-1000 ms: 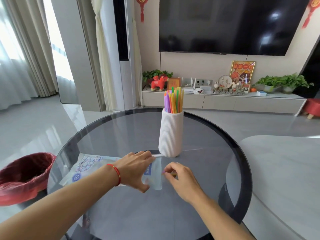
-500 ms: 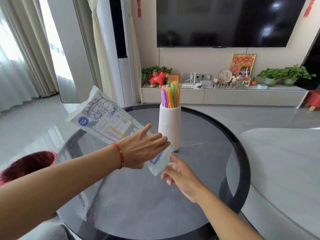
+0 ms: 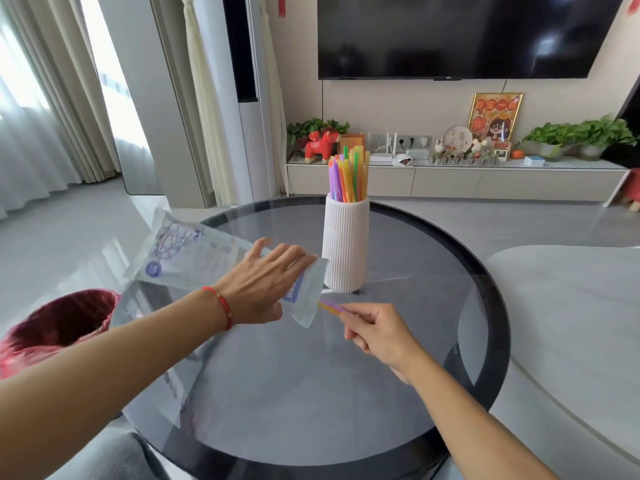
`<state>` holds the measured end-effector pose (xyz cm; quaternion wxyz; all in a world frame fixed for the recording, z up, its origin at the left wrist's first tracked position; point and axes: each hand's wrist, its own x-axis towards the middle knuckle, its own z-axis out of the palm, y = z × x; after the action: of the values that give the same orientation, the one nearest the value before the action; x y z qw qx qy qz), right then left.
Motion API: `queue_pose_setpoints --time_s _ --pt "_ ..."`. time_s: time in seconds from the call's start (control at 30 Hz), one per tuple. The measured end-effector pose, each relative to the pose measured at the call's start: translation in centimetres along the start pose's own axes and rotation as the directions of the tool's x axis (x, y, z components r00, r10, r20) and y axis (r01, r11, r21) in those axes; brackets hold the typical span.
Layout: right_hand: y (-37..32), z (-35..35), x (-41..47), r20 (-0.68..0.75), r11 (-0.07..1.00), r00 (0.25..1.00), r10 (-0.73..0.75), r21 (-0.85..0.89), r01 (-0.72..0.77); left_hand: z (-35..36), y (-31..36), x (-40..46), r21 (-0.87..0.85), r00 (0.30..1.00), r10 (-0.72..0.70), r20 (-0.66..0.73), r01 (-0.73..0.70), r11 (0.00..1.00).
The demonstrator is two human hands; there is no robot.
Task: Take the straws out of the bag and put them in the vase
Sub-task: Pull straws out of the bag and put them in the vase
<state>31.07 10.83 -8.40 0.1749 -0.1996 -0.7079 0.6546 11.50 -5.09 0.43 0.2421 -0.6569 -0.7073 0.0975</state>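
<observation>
Left hand gripping clear plastic bag, holding it tilted above the round glass desk, open end pointing down toward right hand. Right hand pinching a few straws by fingertips, purple and orange ends poking from bag mouth, just beyond the right-hand fingers. White ribbed vase standing upright on desk just past both hands, close beside bag's lower end, holding bunch of colourful straws upright. Red bin sitting left of left forearm, below desk level.
</observation>
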Motion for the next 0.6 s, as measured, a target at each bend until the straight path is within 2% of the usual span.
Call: queue_pose_setpoints --time_s 0.07,0.13,0.2,0.33,0.43,0.47,0.5,0.53,0.57,0.6 --pt "0.0 -2.0 -0.1 -0.067 0.985 0.997 -0.033 -0.172 0.021 1.0 -0.4 -1.2 -0.099 0.993 -0.088 0.082 0.096 0.990" --pt "0.2 -4.1 -0.4 -0.133 0.944 0.988 -0.076 -0.328 0.029 2.3 -0.5 -2.4 -0.177 0.973 -0.116 0.200 0.152 0.972" --pt "0.5 -6.0 -0.8 -0.196 0.919 0.975 -0.104 -0.394 0.019 3.4 -0.3 -3.1 -0.225 0.946 -0.093 0.312 0.168 0.960" --pt "0.2 -9.5 -2.4 -0.251 0.851 0.957 -0.145 -0.525 -0.009 4.2 0.2 -2.9 -0.246 0.896 -0.056 0.441 0.181 0.952" --pt "-0.3 -12.4 -4.4 -0.307 0.838 0.933 -0.188 -0.546 -0.010 3.3 0.5 -2.3 -0.255 0.846 -0.075 0.528 0.243 0.936" --pt "-0.5 -13.2 -5.1 -0.325 0.844 0.924 -0.200 -0.537 -0.007 2.7 0.7 -2.1 -0.280 0.866 -0.090 0.492 0.255 0.926" --pt "-0.7 -13.7 -5.6 -0.331 0.848 0.919 -0.212 -0.530 0.004 2.0 1.0 -1.7 -0.309 0.920 -0.105 0.378 0.232 0.922" --pt "-1.0 -14.0 -6.0 -0.320 0.849 0.921 -0.221 -0.528 0.021 1.3 1.6 -1.2 -0.326 0.973 -0.109 0.203 0.172 0.930" --pt "-1.3 -13.9 -6.2 -0.297 0.848 0.928 -0.227 -0.528 0.038 0.7 2.4 -0.5 -0.325 0.995 -0.097 0.010 0.095 0.941" --pt "-1.7 -13.4 -6.5 -0.266 0.850 0.935 -0.234 -0.523 0.064 0.1 3.4 0.4 -0.297 0.986 -0.068 -0.153 0.020 0.955"
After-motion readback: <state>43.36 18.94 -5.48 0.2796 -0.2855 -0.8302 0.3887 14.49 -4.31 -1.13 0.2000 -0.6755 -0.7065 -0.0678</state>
